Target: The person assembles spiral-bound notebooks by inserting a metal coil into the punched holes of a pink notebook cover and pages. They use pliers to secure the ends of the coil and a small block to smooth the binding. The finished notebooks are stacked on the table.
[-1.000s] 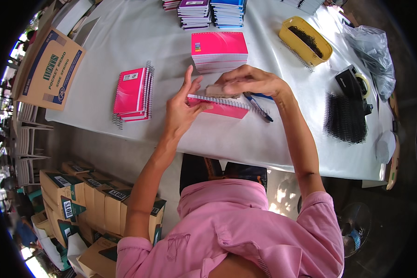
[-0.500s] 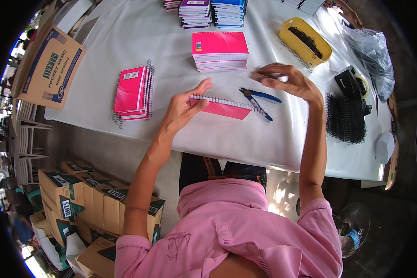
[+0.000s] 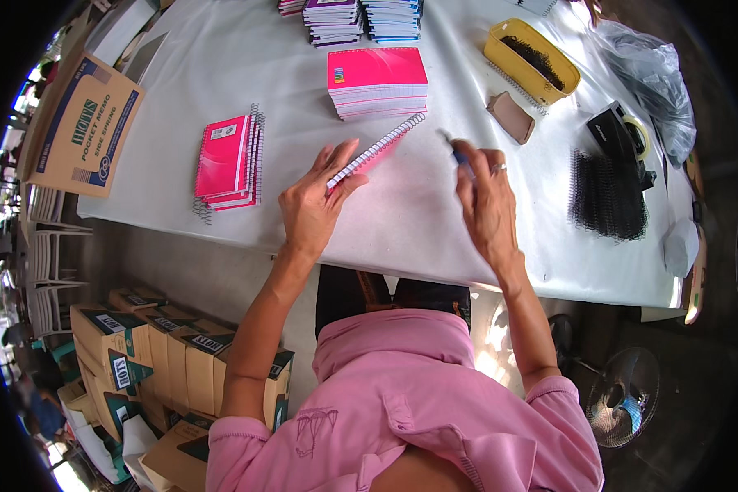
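1. The left hand (image 3: 316,201) pinches 1 notebook (image 3: 380,159) by its near end, between the thumb and the fingers.
2. The notebook is pink and held tilted, its coil (image 3: 369,154) uppermost and slanting away from the left hand toward the gap between both hands.
3. The right hand (image 3: 485,197) is curled around blue-handled pliers (image 3: 461,154), with a ring (image 3: 498,167) on 1 finger. The pliers are blurred, so I cannot tell whether their tips are apart. They are clear of the notebook.
4. Ahead of the left hand, a stack (image 3: 377,82) of pink notebooks sits just beyond the coil's far end; I cannot tell whether the 2 touch.
5. Left of the left hand, a small pile (image 3: 224,160) of pink coiled notebooks lies on the bench (image 3: 402,217).
6. Just beyond the right hand lies a brown block (image 3: 512,117); past it stands a yellow tub (image 3: 519,70) with dark coils inside.
7. Right of the right hand are a heap of black coils (image 3: 607,197), a tape roll (image 3: 637,137) and a clear bag (image 3: 652,78), the bag farthest away.
8. Farthest ahead of the hands are a purple stack (image 3: 334,23) and a blue stack (image 3: 393,23), side by side.
9. Far left of the left hand stands a carton (image 3: 86,123).
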Demonstrator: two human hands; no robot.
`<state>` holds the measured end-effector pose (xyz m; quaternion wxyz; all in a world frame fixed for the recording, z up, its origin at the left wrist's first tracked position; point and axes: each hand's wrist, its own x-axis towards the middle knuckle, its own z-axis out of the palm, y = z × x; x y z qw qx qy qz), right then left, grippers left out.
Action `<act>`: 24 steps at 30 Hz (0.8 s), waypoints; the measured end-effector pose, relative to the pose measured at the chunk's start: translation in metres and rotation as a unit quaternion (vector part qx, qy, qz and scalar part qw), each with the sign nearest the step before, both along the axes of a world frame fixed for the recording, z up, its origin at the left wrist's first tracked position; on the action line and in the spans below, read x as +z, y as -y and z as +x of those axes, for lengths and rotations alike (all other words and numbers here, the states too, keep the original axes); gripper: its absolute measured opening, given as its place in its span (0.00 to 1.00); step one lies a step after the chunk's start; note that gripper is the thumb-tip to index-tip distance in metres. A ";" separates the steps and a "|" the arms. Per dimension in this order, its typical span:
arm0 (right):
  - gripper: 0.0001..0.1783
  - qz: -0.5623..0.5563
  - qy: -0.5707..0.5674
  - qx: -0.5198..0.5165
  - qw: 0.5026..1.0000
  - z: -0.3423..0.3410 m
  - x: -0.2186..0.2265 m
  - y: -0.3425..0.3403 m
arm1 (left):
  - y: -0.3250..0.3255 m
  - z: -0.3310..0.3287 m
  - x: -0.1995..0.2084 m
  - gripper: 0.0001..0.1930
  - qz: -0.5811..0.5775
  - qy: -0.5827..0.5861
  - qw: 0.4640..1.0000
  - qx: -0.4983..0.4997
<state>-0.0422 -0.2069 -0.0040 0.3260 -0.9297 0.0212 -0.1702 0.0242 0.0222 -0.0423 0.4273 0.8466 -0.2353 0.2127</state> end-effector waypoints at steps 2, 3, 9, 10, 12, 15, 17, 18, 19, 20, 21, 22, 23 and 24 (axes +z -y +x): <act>0.23 -0.041 0.069 0.117 0.990 -0.018 0.014 -0.023 | 0.006 -0.002 0.010 0.23 0.044 0.068 0.996 0.031; 0.23 -0.069 0.093 0.128 0.985 -0.021 0.018 -0.034 | 0.009 -0.003 0.015 0.24 0.048 0.074 0.995 0.040; 0.22 -0.097 0.127 0.140 0.977 -0.020 0.017 -0.049 | 0.011 -0.006 0.023 0.25 0.096 0.104 0.988 0.062; 0.22 -0.098 0.126 0.143 0.977 -0.019 0.016 -0.049 | 0.012 -0.006 0.024 0.25 0.103 0.106 0.987 0.066; 0.21 -0.086 0.121 0.153 0.977 -0.017 0.014 -0.049 | 0.015 -0.009 0.029 0.25 0.107 0.109 0.985 0.076; 0.21 -0.069 0.127 0.158 0.977 -0.017 0.013 -0.049 | 0.016 -0.012 0.035 0.24 0.111 0.108 0.984 0.083; 0.21 -0.077 0.155 0.149 0.973 -0.016 0.015 -0.049 | 0.014 -0.011 0.036 0.23 0.112 0.102 0.985 0.084; 0.21 -0.077 0.157 0.146 0.974 -0.016 0.017 -0.051 | 0.012 -0.010 0.036 0.23 0.109 0.098 0.986 0.081; 0.21 -0.078 0.158 0.141 0.974 -0.017 0.020 -0.052 | 0.011 -0.010 0.036 0.23 0.107 0.094 0.987 0.077; 0.22 -0.078 0.159 0.137 0.975 -0.017 0.021 -0.053 | 0.010 -0.010 0.037 0.23 0.113 0.093 0.986 0.078; 0.22 -0.078 0.163 0.142 0.973 -0.017 0.020 -0.053 | 0.010 -0.010 0.039 0.22 0.118 0.092 0.986 0.078; 0.23 -0.079 0.166 0.147 0.972 -0.015 0.019 -0.053 | 0.010 -0.010 0.040 0.22 0.123 0.091 0.985 0.077; 0.23 -0.080 0.170 0.151 0.971 -0.015 0.018 -0.053 | 0.009 -0.010 0.039 0.22 0.125 0.097 0.984 0.077; 0.23 -0.081 0.163 0.147 0.972 -0.015 0.018 -0.053 | 0.009 -0.010 0.039 0.22 0.127 0.104 0.983 0.076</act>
